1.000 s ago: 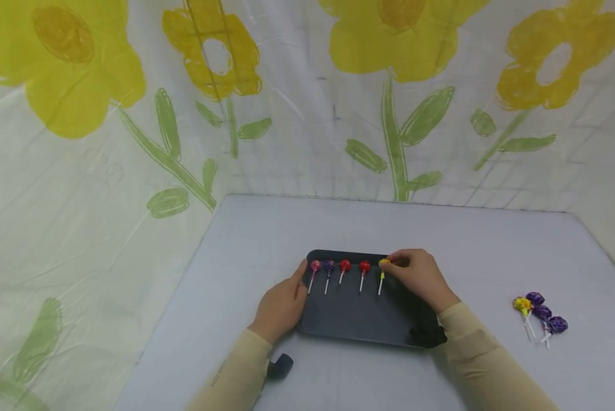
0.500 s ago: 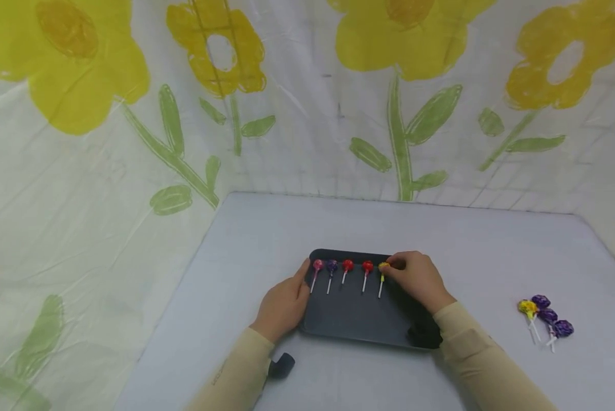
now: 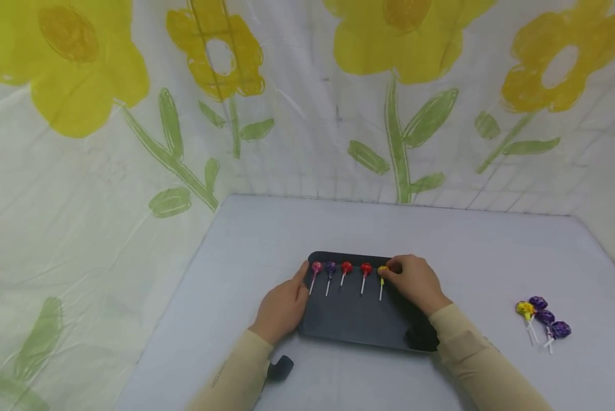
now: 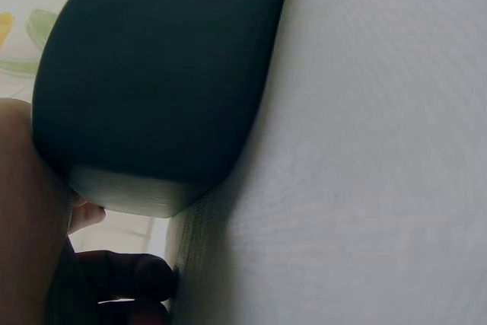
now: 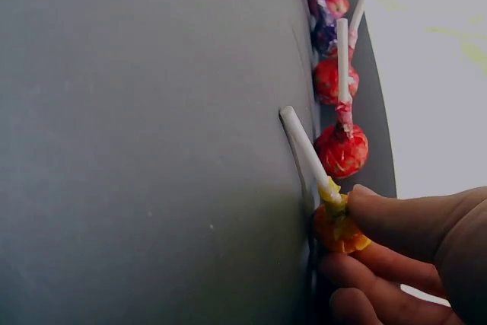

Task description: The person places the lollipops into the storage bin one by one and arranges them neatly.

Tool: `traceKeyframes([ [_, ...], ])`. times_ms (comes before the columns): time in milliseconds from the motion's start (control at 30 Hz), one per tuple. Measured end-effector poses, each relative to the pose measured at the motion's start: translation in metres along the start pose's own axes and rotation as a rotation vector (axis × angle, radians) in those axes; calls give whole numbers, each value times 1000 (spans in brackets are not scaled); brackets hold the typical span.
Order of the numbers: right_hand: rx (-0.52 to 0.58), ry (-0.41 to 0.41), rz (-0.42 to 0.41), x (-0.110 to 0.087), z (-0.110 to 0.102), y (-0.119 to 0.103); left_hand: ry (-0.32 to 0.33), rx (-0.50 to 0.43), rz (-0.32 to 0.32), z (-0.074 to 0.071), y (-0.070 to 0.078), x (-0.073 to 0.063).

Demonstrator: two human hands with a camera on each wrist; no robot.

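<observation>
A dark baking tray (image 3: 359, 314) lies on the table, with a row of lollipops along its far side. From the left come a pink lollipop (image 3: 316, 267), a purple lollipop (image 3: 330, 267) and two red lollipops (image 3: 365, 268). At the row's right end is a yellow lollipop (image 3: 381, 275), its head pinched between thumb and fingers of my right hand (image 3: 414, 283). Its stick (image 5: 304, 142) points toward the tray's near side in the right wrist view. My left hand (image 3: 282, 305) holds the tray's left edge; its fingers are partly hidden in the left wrist view.
Right of the tray, a loose pile holds purple lollipops (image 3: 561, 329) and another yellow lollipop (image 3: 525, 310). A black wrist-worn device (image 3: 280, 368) shows beside the left sleeve. Behind the table (image 3: 266, 228) hangs a white flower-printed curtain (image 3: 297, 142).
My right hand has drawn slightly nearer with the yellow lollipop, whose stick end sits a little lower. The left hand stays at the tray's edge; the head view shifts slightly.
</observation>
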State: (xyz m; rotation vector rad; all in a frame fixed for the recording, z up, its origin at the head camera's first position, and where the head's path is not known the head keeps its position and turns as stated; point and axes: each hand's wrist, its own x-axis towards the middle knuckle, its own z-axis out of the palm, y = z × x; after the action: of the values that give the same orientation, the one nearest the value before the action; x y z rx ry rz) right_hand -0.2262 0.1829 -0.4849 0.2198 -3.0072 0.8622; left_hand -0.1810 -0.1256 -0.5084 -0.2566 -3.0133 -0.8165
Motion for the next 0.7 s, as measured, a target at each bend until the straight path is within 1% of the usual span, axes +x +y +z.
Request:
traceKeyframes([
  [267, 5, 21, 1, -1, 0, 0, -4, -6, -8, 0, 1, -1],
  [467, 14, 29, 11, -1, 1, 0, -6, -5, 0, 1, -1, -1],
  [700, 30, 22, 6, -2, 2, 1, 25, 11, 27, 0, 0, -2],
])
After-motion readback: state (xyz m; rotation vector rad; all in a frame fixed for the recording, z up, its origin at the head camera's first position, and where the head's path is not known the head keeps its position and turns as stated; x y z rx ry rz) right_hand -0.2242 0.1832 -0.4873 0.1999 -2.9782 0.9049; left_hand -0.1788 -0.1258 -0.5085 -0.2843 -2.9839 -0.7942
